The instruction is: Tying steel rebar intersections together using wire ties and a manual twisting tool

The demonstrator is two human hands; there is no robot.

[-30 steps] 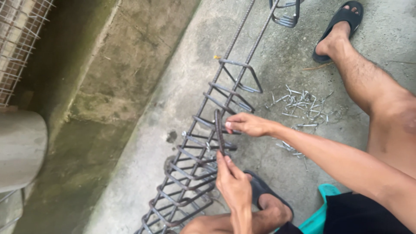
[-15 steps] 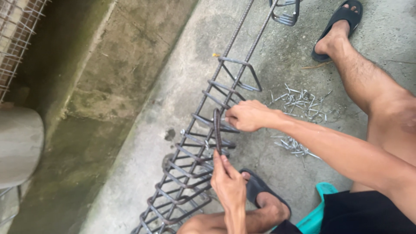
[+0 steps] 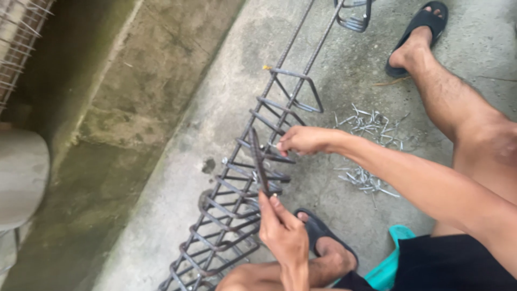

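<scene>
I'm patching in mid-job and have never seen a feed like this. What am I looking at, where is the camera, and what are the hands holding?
There is no machine: one camera on a person's head looks down at their two bare hands. On the grey concrete floor lies a long cage of dark ribbed steel bars and bent rings. The left hand pinches the lower end of a short dark ribbed steel rod, held upright over the cage. The right hand has its grip at one ring beside the rod's top. A heap of short silvery wire pieces lies by the right leg.

Single head-worn view, looking steeply down from close range at concrete floor [image 3: 344,215]; rebar cage [image 3: 237,199] runs near-left to far-right.
</scene>
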